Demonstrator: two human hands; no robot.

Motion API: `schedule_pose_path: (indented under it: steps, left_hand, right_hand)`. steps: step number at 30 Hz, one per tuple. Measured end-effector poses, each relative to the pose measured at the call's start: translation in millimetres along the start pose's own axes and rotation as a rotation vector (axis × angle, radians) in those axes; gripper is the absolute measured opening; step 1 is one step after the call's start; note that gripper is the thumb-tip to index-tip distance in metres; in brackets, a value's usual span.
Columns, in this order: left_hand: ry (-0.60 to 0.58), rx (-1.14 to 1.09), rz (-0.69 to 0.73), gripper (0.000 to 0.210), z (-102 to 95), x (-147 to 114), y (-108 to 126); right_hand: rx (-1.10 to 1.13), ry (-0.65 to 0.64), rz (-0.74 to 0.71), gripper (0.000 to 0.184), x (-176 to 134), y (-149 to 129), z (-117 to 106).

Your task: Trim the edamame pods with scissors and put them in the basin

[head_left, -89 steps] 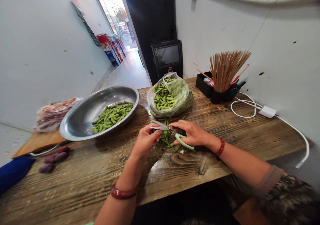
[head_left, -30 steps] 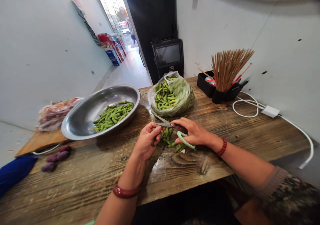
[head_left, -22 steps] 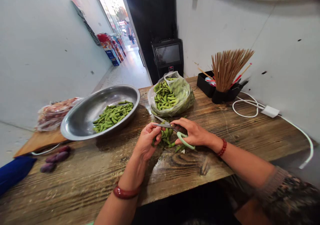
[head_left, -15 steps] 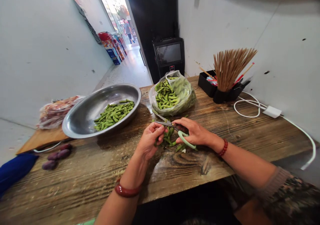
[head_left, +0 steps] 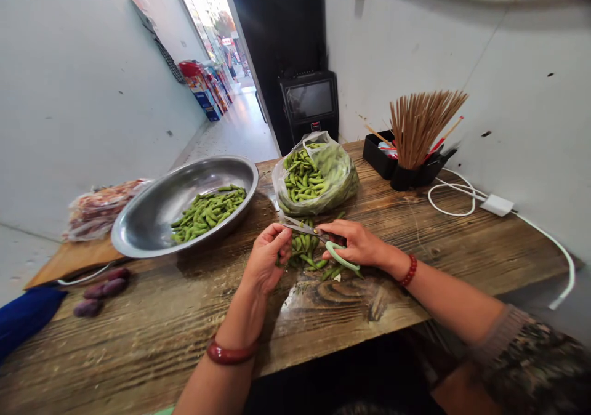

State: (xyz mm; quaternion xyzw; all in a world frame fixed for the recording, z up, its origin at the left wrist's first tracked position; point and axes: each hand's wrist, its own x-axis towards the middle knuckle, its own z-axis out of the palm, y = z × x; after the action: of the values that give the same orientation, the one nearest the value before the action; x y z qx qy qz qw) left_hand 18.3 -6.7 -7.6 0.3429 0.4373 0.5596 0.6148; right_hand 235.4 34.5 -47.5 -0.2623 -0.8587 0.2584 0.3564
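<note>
My right hand (head_left: 357,244) is closed round the pale green handles of a pair of scissors (head_left: 340,256), whose blades point left and stand slightly apart. Beside the blade tips, my left hand (head_left: 268,256) pinches an edamame pod (head_left: 278,260), mostly hidden by the fingers. Loose edamame pods (head_left: 305,245) lie on the table beneath and between both hands. Behind them stands a clear plastic bag (head_left: 344,184) full of green pods. A wide steel basin (head_left: 148,199) to the left holds a heap of pods (head_left: 210,213).
On the wooden table (head_left: 194,329) are dark red oval things (head_left: 104,289) at left and a bag of pinkish food (head_left: 104,209) on a board. Wooden skewers (head_left: 422,128) stand in a black holder (head_left: 404,178) at right, near a white cable (head_left: 545,233).
My left hand has moved a little left, away from the scissors' blades. The blades look wider apart than before. My right hand keeps its grip on the scissors.
</note>
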Motion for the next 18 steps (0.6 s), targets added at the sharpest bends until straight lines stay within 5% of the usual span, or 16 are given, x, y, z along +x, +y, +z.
schedule_pose_path:
  steps: [7,12,18]
  left_hand:
    - [0.049,-0.062,0.054,0.025,-6.5,5,2]
    - [0.071,-0.075,-0.029,0.029,-11.6,5,11]
    - [-0.048,0.473,0.029,0.02,-19.9,1,16]
  right_hand:
    - [-0.015,-0.007,0.034,0.048,0,-1,-2]
    - [-0.002,0.026,0.051,0.05,1,2,-4]
    - [-0.021,0.022,0.059,0.05,2,1,-6]
